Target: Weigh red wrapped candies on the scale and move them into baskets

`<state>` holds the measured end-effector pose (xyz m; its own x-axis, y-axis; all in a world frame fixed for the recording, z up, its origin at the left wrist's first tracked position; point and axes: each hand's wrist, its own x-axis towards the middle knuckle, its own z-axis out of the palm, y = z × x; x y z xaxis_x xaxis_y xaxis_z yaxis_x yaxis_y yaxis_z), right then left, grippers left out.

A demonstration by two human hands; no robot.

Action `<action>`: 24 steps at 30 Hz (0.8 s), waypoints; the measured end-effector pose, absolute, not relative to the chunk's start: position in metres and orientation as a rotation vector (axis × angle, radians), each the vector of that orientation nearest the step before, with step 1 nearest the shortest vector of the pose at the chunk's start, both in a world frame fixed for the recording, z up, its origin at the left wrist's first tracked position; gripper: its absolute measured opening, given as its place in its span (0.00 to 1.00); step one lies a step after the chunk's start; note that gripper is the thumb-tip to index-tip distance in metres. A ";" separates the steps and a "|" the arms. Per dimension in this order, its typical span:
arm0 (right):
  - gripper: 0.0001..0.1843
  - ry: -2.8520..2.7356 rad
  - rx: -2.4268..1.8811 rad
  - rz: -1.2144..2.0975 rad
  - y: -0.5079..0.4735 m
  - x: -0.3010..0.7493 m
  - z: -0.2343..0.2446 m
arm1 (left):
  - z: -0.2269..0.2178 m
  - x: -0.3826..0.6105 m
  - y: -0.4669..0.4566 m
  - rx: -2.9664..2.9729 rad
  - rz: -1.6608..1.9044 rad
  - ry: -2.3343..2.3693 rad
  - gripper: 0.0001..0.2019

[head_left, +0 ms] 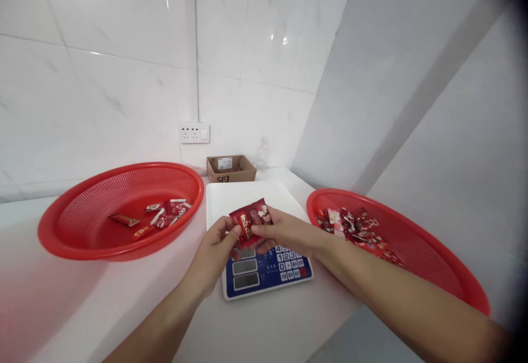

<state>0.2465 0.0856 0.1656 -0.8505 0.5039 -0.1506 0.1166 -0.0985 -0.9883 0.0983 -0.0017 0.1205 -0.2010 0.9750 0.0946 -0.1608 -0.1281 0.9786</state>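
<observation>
A dark red snack packet [252, 217] with gold and white print is held up between my two hands, above the keypad end of a digital scale [268, 286]. My left hand [214, 247] pinches the packet's left edge between thumb and fingers. On its right side, my right hand [278, 228] grips it with the thumb across the front. The scale's white weighing plate [223, 195] lies behind the packet. Its blue panel has several grey display windows and white keys, partly covered by my hands.
To the left stands a red mesh basket [82, 209] with several red packets [165, 214] in it. A second red basket [437, 258] at right holds a pile of wrapped snacks [355, 225]. Behind the scale are a cardboard box [237, 176] and a clear bottle [262, 154] by the wall.
</observation>
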 end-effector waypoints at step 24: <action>0.23 -2.076 -0.918 1.801 0.109 0.247 0.161 | 0.104 0.095 0.006 1.525 1.637 1.361 0.05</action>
